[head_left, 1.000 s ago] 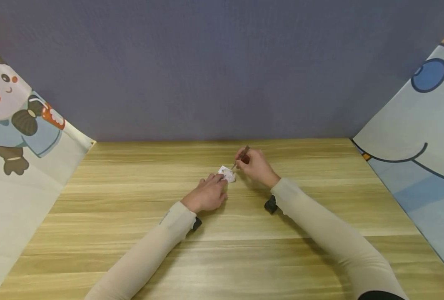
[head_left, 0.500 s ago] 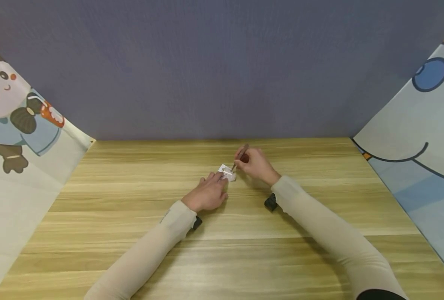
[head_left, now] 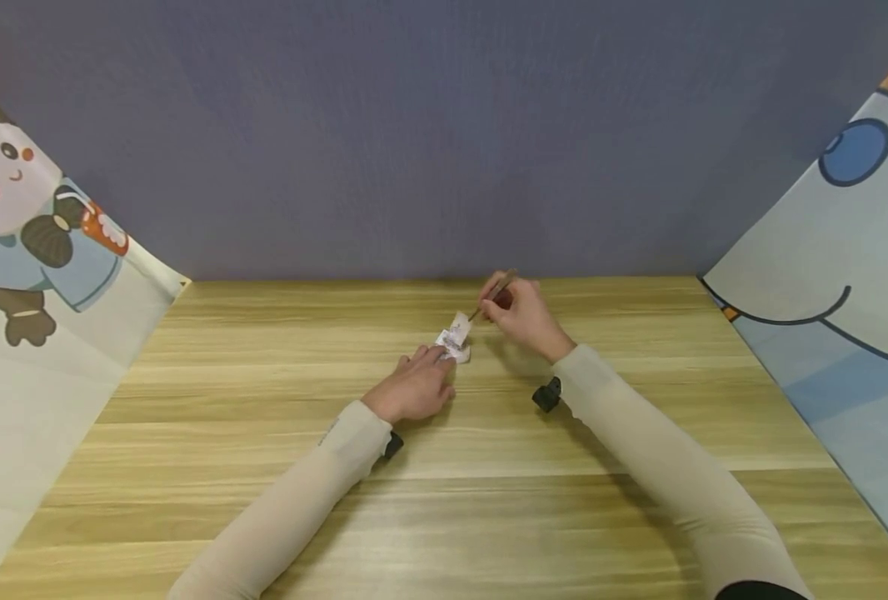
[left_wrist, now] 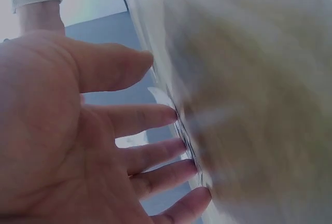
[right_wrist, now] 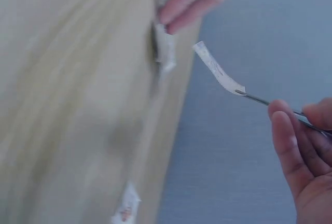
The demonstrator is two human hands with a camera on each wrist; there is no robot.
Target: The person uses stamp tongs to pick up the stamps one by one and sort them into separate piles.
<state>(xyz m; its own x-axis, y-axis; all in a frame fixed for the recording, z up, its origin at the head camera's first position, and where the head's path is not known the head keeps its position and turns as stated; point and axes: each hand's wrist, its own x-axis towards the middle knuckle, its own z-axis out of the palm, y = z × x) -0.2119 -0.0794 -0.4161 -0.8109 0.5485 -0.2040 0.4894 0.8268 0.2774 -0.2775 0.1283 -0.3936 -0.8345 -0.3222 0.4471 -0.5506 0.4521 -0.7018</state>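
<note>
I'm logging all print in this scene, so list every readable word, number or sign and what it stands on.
None can be read.
Strip in the tweezers: marks too blurred.
Paper under the left hand: dark marks, too small.
Left sleeve: print too small.
White scrap low in the right wrist view: reddish mark, blurred.

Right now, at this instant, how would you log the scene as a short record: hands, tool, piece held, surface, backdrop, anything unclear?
Left hand: fingers on a small white sheet
Right hand: holding tweezers
Tool: tweezers, tips gripping one end of a curved pale strip
Strip: raised off the table, apart from the sheet in the right wrist view
Surface: wood-grain table
Backdrop: blue-grey panel, cartoon-printed panels either side
Unclear: printing on the sheet, too small to read
</note>
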